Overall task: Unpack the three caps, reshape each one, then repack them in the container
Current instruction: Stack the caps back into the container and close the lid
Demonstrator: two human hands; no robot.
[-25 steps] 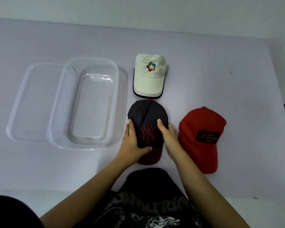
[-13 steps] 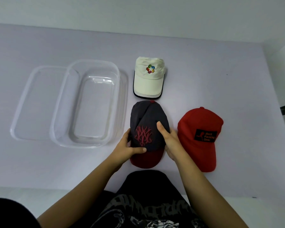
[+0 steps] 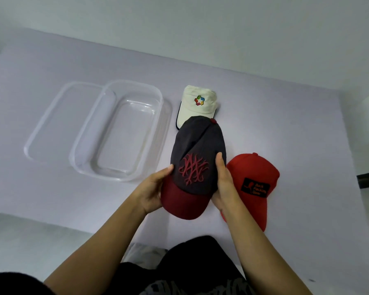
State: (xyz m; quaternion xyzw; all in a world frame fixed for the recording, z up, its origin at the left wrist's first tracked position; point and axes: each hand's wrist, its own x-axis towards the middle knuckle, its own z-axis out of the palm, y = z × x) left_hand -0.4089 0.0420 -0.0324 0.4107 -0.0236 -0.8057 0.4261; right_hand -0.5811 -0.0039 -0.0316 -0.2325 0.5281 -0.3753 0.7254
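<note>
As the left hand [image 3: 151, 192] and right hand [image 3: 224, 184] clasp its sides, thumbs curled over the crown, the dark cap [image 3: 198, 154] sits between them, apparently held so to round out its shape, with the clear container [image 3: 158, 124] just beyond the left hand.

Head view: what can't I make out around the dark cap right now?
Head view, left hand and right hand: fingers hidden beneath the dark cap.
Head view, white cap: brim front covered by the dark cap.
Head view, red cap: inner edge behind the right hand.
</note>
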